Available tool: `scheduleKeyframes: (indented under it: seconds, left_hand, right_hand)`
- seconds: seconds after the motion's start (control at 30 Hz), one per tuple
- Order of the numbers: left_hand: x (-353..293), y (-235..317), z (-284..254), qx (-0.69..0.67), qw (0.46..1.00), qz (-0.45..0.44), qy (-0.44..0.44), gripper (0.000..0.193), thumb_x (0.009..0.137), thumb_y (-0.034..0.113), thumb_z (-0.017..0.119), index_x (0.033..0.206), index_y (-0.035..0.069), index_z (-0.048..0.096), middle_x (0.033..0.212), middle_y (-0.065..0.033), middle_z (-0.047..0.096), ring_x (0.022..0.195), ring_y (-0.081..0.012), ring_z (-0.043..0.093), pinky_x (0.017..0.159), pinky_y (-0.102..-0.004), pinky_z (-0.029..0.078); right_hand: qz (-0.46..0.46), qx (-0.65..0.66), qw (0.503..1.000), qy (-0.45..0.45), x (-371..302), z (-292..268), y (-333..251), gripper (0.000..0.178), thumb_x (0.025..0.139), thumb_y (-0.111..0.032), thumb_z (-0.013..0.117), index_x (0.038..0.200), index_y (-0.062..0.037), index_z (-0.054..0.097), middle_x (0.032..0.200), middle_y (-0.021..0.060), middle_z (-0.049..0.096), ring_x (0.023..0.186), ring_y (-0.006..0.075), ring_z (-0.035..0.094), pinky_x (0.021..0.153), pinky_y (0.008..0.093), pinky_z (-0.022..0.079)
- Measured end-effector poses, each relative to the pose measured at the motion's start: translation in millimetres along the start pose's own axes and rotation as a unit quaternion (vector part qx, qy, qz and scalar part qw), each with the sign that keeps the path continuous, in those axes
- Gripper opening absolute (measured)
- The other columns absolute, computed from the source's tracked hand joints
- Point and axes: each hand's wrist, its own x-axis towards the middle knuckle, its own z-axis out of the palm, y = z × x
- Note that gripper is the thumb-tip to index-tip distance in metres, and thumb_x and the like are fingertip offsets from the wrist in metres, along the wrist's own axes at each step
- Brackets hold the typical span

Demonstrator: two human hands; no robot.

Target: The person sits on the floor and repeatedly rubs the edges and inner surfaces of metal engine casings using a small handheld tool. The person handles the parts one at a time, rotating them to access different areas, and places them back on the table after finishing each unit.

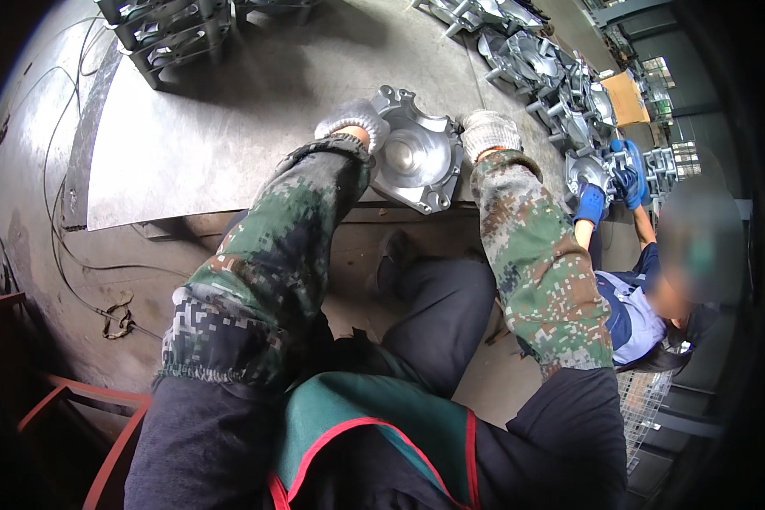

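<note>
A silver-grey cast metal housing lies at the front edge of the metal worktable, its round bowl-like cavity facing up and bolt lugs around its rim. My left hand, in a pale knitted work glove, is curled against the housing's left side. On the opposite side, my right hand, gloved likewise, grips at the upper right rim. The fingertips of both hands are mostly hidden by the gloves and the part. Camouflage sleeve covers wrap both my forearms.
Stacked castings stand at the back left of the worktable. More castings line the right side, with a cardboard piece beyond. A co-worker in blue gloves handles a casting at right. Cables run along the left floor.
</note>
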Motion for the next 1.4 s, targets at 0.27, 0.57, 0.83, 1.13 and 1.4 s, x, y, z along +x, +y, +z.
scheduleKeyframes:
  seconds: [0.27, 0.57, 0.83, 1.13, 1.4]
  left_hand:
    - [1.4, 4.4, -2.9, -0.014, 0.999, -0.020, -0.048, 0.038, 0.086, 0.031, 0.062, 0.120, 0.014, 0.068, 0.126, -0.0109, 0.065, 0.117, -0.0289, 0.062, 0.097, -0.0421, 0.049]
    - [7.2, -8.5, -1.3, -0.047, 0.997, -0.032, -0.042, 0.036, 0.087, 0.029, 0.061, 0.120, 0.014, 0.067, 0.126, -0.0116, 0.065, 0.117, -0.0295, 0.062, 0.098, -0.0414, 0.049]
    - [4.5, 2.0, 2.3, -0.029, 0.998, -0.012, -0.046, 0.037, 0.088, 0.032, 0.061, 0.120, 0.014, 0.067, 0.123, -0.0123, 0.066, 0.114, -0.0288, 0.064, 0.095, -0.0414, 0.050]
    - [4.1, -2.3, 2.7, -0.005, 1.000, 0.020, -0.008, 0.038, 0.086, 0.028, 0.060, 0.117, 0.008, 0.067, 0.105, -0.0142, 0.071, 0.093, -0.0273, 0.071, 0.083, -0.0375, 0.055]
    - [8.9, -14.2, -1.4, -0.015, 1.000, -0.004, -0.013, 0.039, 0.084, 0.028, 0.061, 0.117, 0.007, 0.067, 0.112, -0.0164, 0.069, 0.101, -0.0271, 0.068, 0.088, -0.0379, 0.053]
  right_hand:
    - [0.025, -0.017, 0.999, 0.027, -11.1, -1.2, -3.7, 0.024, 0.086, -0.018, 0.056, 0.100, -0.0127, 0.075, 0.097, 0.0174, 0.071, 0.092, 0.0355, 0.070, 0.079, 0.0473, 0.056]
    - [-0.063, 0.055, 0.993, -0.078, -12.3, -7.4, -3.9, 0.026, 0.091, -0.025, 0.054, 0.111, -0.0226, 0.070, 0.119, 0.0104, 0.066, 0.110, 0.0316, 0.064, 0.094, 0.0431, 0.051]
    - [-0.101, -0.062, 0.991, 0.062, -17.8, -1.5, 12.2, 0.025, 0.091, -0.025, 0.054, 0.110, -0.0187, 0.070, 0.109, 0.0124, 0.068, 0.103, 0.0331, 0.066, 0.089, 0.0456, 0.053]
    - [-0.090, -0.060, 0.990, 0.090, -22.9, 1.9, 1.3, 0.025, 0.091, -0.024, 0.054, 0.109, -0.0168, 0.070, 0.107, 0.0126, 0.069, 0.101, 0.0329, 0.066, 0.088, 0.0457, 0.053]
    - [-0.090, -0.046, 0.986, 0.136, -23.4, 11.6, -7.4, 0.025, 0.090, -0.024, 0.055, 0.108, -0.0152, 0.071, 0.105, 0.0127, 0.069, 0.100, 0.0327, 0.067, 0.087, 0.0458, 0.053]
